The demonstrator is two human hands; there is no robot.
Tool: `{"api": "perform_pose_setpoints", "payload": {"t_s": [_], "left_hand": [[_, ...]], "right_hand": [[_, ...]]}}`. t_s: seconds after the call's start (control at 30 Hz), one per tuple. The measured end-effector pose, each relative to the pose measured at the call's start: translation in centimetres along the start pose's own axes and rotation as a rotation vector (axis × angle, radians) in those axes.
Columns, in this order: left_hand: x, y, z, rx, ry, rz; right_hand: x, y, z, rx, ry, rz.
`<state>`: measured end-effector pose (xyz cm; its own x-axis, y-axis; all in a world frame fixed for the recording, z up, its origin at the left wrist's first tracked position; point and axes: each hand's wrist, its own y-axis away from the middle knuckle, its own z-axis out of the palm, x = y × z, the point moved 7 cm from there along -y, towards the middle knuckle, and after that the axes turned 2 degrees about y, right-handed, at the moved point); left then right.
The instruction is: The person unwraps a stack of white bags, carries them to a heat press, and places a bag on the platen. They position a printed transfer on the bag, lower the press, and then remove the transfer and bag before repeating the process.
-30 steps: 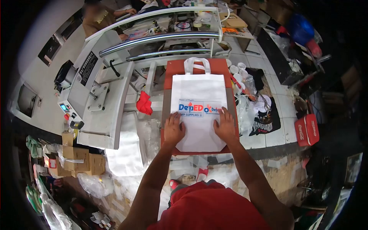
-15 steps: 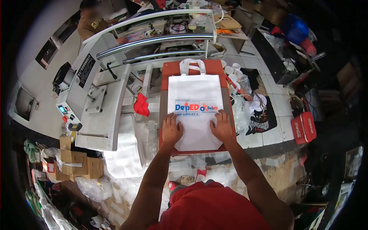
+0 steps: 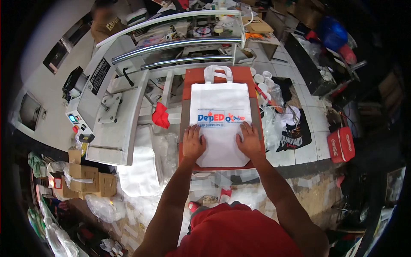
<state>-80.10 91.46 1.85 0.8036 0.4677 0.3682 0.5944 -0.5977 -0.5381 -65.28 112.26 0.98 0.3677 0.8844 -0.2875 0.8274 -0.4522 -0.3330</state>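
Note:
A white tote bag lies flat on the red-and-grey press bed, its handles pointing away from me. Across its middle runs a clear film with blue and red "DepED" lettering. My left hand rests on the bag's left edge, fingers spread beside the print's lower left corner. On the opposite edge lies my right hand, also with fingers spread, near the print's lower right corner. Neither hand grips anything.
The heat press stands at left, its rails reaching across the back. White bags are stacked left of the bed, near a red cloth. A black printed shirt and red cooler lie right. A person is at far left.
The whole view has shifted slightly. Both hands stay on the bag, with nearly the same placement. The person at the back has an arm less in sight.

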Motion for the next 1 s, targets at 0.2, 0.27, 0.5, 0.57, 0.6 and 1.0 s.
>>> {"api": "perform_pose_setpoints", "payload": {"t_s": [0.2,0.27,0.5,0.57,0.6,1.0], "left_hand": [[-0.2,0.0,0.1,-0.022,0.016,-0.035],[-0.2,-0.1,0.2,-0.02,0.006,-0.025],[-0.2,-0.1,0.4,-0.012,0.008,-0.019],[-0.2,-0.1,0.5,-0.021,0.0,-0.04],[-0.2,-0.1,0.5,-0.021,0.0,-0.04],[-0.2,0.0,0.1,-0.027,0.015,-0.053]], "right_hand": [[-0.2,-0.1,-0.1,0.003,0.025,-0.016],[-0.1,0.0,-0.1,0.009,0.024,-0.021],[-0.2,-0.1,-0.4,-0.002,0.01,-0.019],[-0.4,0.0,-0.9,0.038,0.008,-0.03],[-0.6,0.0,-1.1,0.051,0.014,-0.041],[-0.1,-0.2,-0.4,0.031,0.01,-0.036]]}}
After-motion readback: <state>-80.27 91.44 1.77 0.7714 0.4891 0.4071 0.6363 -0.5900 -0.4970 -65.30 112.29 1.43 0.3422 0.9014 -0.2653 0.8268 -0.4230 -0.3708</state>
